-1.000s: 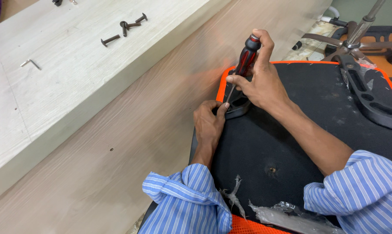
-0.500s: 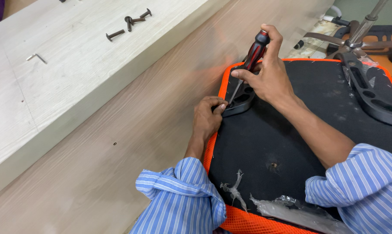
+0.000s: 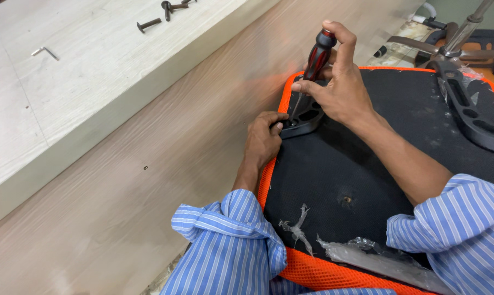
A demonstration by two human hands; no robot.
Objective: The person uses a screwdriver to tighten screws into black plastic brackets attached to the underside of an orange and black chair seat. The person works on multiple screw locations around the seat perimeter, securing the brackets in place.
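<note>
Screwdriver (image 3: 318,57) clenched in right hand (image 3: 340,90), tip at bracket (image 3: 304,117).
Left hand (image 3: 263,139) pinched the stiff bracket; the ribbed handle likely resisted slipping.

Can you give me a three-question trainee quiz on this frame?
1. Which hand grips the red and black screwdriver?
2. True or false: the left hand rests on the black bracket at the edge of the orange-trimmed seat panel.
3. Where do the loose bolts lie? A) on the seat panel B) on the pale raised board C) in the left hand

Key
1. The right hand.
2. True.
3. B, near the bent hex key.
</note>
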